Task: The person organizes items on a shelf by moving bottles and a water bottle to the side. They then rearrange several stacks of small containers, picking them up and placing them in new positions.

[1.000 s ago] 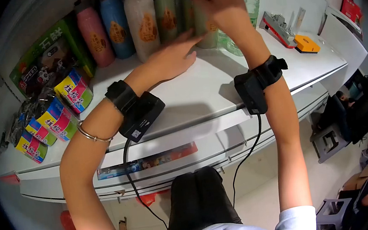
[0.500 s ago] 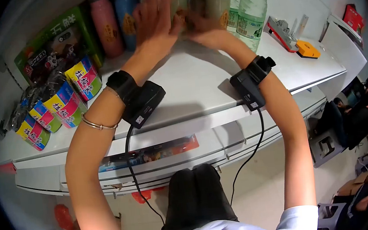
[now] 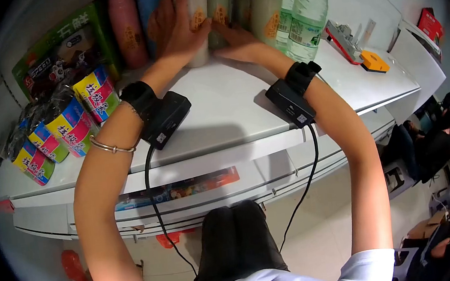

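1. Lowered toward the shelf since half a second ago: left hand (image 3: 178, 30) now curled about the cream bottle (image 3: 198, 11), right hand (image 3: 238, 43) slid down to the foot of the green bottle (image 3: 218, 4).
2. Left grip: closed on the cream bottle, thumb across the front, fingers passing behind on the side of the blue bottle (image 3: 145, 0). Fingertips hidden behind the bottles.
3. Right grip: flat and wide, fingers stretched out against the base of the green bottle, holding nothing. Cannot tell whether the fingertips also reach the cream bottle.
4. Cream bottle: upright on the white shelf (image 3: 232, 107), inside the left grip. Green bottle: upright, just right of that grip, directly behind the right fingers.
5. Cut off by the upper edge: tops of the cream, green and blue bottles and of the pink bottle (image 3: 124, 27).
6. Just right of the right hand: beige bottle (image 3: 267, 18), then two water bottles (image 3: 305, 14), upright.
7. Well left of the left grip: striped snack packs (image 3: 86, 100) and green box (image 3: 52, 60); print too blurred to read.
8. Far right of both grips: orange object (image 3: 374, 60), kind not distinguishable.
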`<state>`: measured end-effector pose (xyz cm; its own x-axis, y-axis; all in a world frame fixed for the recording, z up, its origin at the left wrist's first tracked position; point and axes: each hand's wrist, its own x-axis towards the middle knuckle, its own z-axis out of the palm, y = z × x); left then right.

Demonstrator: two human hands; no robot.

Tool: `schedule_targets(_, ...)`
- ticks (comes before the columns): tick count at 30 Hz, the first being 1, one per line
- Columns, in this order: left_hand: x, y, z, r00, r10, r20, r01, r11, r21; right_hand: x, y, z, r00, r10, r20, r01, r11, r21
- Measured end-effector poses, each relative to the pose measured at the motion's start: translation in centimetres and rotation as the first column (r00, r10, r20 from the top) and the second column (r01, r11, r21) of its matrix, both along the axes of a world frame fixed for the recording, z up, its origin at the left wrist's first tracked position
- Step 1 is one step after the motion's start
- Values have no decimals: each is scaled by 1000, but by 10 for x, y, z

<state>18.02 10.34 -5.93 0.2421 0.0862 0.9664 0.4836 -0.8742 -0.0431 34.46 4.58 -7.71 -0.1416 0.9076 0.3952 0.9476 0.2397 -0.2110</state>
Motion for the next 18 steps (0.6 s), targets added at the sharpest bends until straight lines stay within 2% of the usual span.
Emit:
schedule_targets(10,-3,0,2,1000,-7,-22,8,998,61,-14,-8,3,988,-152,37,151,988,36)
schedule_targets(16,-1,3,3,998,-59,-17,60,998,28,-2,1,-1,1000,17,21,-19,995,100)
schedule_targets(18,-1,2,4,997,-79,-27,80,996,34,-11,-10,6,1000,-10,6,9,996,87)
